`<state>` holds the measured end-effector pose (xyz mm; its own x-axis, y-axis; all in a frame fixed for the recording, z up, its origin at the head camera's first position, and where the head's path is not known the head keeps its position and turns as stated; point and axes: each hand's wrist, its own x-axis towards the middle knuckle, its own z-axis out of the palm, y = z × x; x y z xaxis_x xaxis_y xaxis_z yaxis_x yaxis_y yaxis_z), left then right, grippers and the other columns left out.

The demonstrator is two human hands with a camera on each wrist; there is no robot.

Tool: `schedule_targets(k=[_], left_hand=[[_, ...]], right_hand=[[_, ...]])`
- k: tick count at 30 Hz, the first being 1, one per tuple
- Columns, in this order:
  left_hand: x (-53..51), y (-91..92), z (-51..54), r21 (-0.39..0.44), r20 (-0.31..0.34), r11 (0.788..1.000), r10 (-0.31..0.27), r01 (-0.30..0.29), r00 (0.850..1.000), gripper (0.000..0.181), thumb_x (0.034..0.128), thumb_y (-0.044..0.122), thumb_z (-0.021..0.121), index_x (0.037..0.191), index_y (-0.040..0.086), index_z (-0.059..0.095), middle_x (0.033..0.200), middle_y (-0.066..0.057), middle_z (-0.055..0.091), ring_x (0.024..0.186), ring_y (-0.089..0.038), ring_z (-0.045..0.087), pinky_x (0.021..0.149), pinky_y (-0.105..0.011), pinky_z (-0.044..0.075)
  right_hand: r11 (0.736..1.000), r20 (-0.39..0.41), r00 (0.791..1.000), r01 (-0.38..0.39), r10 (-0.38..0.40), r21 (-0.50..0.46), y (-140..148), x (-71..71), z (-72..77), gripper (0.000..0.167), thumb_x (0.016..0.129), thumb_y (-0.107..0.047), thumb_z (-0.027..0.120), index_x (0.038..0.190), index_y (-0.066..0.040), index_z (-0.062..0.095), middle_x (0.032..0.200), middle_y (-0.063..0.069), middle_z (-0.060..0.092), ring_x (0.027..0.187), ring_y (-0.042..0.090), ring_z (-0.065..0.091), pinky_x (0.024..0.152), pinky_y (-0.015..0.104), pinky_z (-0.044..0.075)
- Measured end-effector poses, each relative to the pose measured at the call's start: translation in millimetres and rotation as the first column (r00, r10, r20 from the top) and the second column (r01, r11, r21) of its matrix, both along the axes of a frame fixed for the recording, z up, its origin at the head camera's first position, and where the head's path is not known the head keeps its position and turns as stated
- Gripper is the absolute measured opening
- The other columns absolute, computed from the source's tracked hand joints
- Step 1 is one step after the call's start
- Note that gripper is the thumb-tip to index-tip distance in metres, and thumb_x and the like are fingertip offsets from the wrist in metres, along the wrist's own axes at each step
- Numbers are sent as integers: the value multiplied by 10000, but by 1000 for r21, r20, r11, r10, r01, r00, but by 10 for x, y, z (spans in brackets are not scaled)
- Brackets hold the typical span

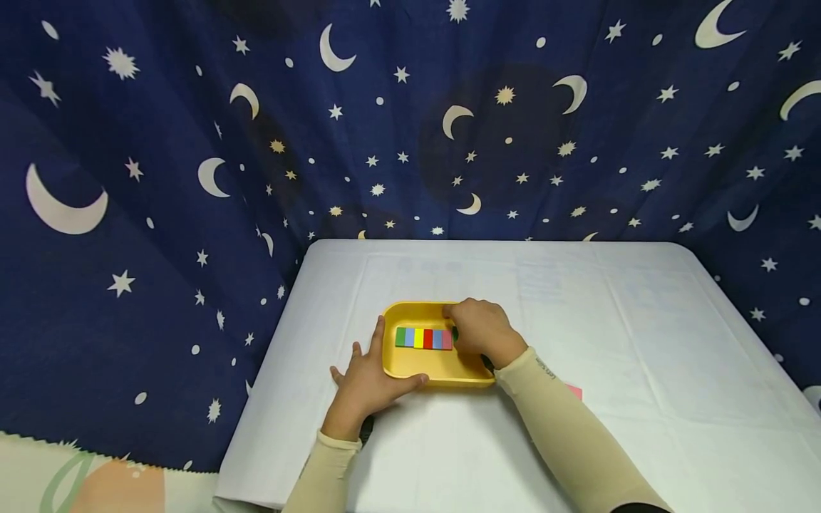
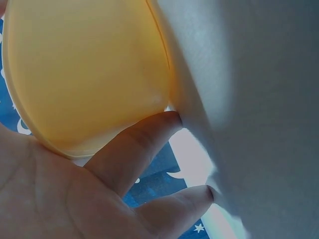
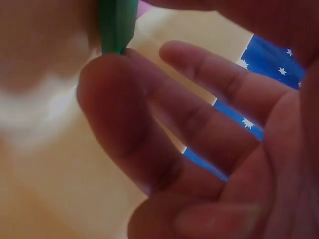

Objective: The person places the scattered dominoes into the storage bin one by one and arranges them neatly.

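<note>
A yellow tray (image 1: 417,308) lies on the table, with a row of small coloured blocks (image 1: 423,338) inside: green, blue, yellow, red, blue and pink. My left hand (image 1: 368,381) rests against the tray's near left corner, index finger along the left side and thumb along the front rim. In the left wrist view its other fingers are spread below the tray wall. Reaching over the tray's right side, my right hand (image 1: 482,329) pinches a green block (image 3: 117,25) at the pink end of the row. Part of that block is hidden by the fingers.
A pink piece (image 1: 575,391) lies on the white table (image 1: 641,342) right of the tray, partly covered by the right sleeve. Dark blue curtains (image 1: 410,142) with moons and stars stand behind the table and along both sides.
</note>
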<state>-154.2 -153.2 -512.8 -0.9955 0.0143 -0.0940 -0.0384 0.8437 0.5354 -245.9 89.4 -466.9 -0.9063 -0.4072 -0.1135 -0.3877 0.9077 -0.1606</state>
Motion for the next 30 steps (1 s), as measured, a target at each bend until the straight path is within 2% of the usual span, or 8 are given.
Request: schedule_targets(k=[12, 22, 30], left_hand=[[-4, 6, 3, 5, -4, 1000, 1, -1, 1000, 1459, 561, 1022, 652, 1703, 393, -2, 1563, -76, 541, 1535, -494, 278, 1031, -918, 80], [2, 16, 12, -1, 0, 1000, 3, -3, 1000, 1461, 559, 1021, 654, 1701, 398, -11, 1565, -74, 539, 1532, -494, 287, 1032, -916, 87], [-1, 6, 11, -3, -2, 1000, 1, -1, 1000, 1455, 570, 1010, 662, 1702, 392, -11, 1570, -92, 531, 1525, -501, 297, 1021, -924, 86]], right_hand=[[1000, 40, 999, 10, -11, 12, -8, -13, -33, 608, 756, -168, 885, 1344, -183, 729, 1137, 14, 750, 839, 215, 612, 811, 480, 573], [1000, 31, 1000, 0, 0, -6, -17, 9, -47, 578, 748, -138, 872, 1310, -192, 747, 1139, -13, 756, 863, 211, 636, 795, 472, 572], [1000, 39, 999, 0, 0, -4, -28, 13, -1, 620, 739, -137, 858, 1344, -196, 734, 1172, -9, 748, 856, 209, 625, 771, 458, 564]])
